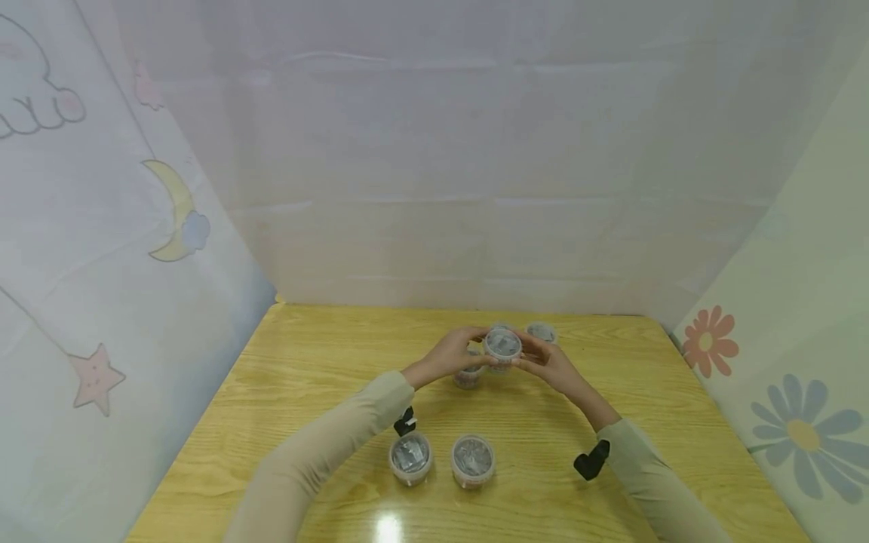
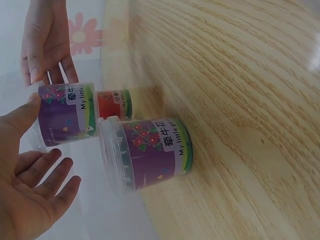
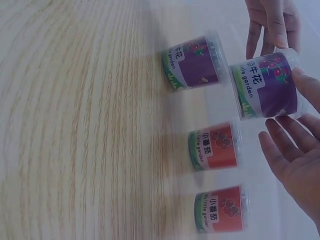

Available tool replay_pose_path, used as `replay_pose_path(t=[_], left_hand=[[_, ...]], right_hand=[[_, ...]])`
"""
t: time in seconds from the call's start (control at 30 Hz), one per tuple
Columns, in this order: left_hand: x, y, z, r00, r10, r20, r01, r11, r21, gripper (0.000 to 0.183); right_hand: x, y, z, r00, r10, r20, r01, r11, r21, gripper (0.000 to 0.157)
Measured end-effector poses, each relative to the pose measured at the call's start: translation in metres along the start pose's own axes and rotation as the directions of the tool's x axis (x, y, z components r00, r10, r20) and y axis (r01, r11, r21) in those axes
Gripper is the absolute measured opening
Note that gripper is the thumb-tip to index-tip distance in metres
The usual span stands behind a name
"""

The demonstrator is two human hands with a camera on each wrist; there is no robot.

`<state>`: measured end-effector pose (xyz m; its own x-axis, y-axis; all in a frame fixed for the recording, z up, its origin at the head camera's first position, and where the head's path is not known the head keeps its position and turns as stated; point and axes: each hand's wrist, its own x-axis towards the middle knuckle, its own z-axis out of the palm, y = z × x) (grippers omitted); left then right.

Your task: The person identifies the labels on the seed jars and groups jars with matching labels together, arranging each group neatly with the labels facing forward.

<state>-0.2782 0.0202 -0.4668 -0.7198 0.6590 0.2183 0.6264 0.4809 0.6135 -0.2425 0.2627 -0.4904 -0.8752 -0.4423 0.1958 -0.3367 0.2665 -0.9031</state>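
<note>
Both hands hold one lidded plastic tub (image 1: 503,345) with a purple label (image 2: 67,115) up off the table. My left hand (image 1: 453,356) grips it from the left, thumb at the near side of the lid and fingers behind. From the right, my right hand (image 1: 551,369) holds the same tub near its lid. Another purple tub (image 3: 192,62) stands on the table just below and left of the held one. Beyond it are two red-labelled tubs (image 3: 215,145), one partly hidden behind the held tub in the head view.
Two more lidded tubs, one left (image 1: 410,458) and one right (image 1: 473,461), stand side by side at the near part of the wooden table (image 1: 326,354). A pale sheet (image 1: 434,188) hangs behind the table, with printed sheets at both sides.
</note>
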Motion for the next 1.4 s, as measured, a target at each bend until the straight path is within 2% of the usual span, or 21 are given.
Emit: replay_pose_path(t=[0.23, 0.53, 0.83, 1.2, 1.4], left_hand=[[0.002, 0.001, 0.002, 1.000, -0.019, -0.014, 0.020, 0.998, 0.056, 0.065], [0.003, -0.002, 0.008, 0.997, -0.072, 0.008, 0.071, 0.995, 0.064, 0.069], [0.007, -0.001, 0.011, 0.997, -0.069, 0.020, 0.066, 0.987, 0.145, 0.062], [0.013, 0.004, 0.017, 0.999, -0.049, 0.006, 0.045, 0.947, 0.318, 0.053], [0.016, 0.000, 0.021, 0.998, -0.057, 0.006, 0.051, 0.930, 0.363, 0.052]], right_hand=[[-0.001, 0.002, -0.003, 1.000, 0.010, -0.014, -0.010, 1.000, -0.006, 0.063], [0.001, 0.014, -0.004, 0.999, -0.045, 0.017, 0.045, 0.998, 0.033, 0.060], [0.001, 0.018, -0.003, 0.997, -0.058, 0.041, 0.056, 0.997, 0.059, 0.062], [-0.002, 0.022, -0.003, 1.000, -0.014, 0.022, 0.013, 0.999, 0.048, 0.062], [-0.004, 0.029, -0.003, 1.000, 0.013, 0.006, -0.013, 1.000, 0.023, 0.063]])
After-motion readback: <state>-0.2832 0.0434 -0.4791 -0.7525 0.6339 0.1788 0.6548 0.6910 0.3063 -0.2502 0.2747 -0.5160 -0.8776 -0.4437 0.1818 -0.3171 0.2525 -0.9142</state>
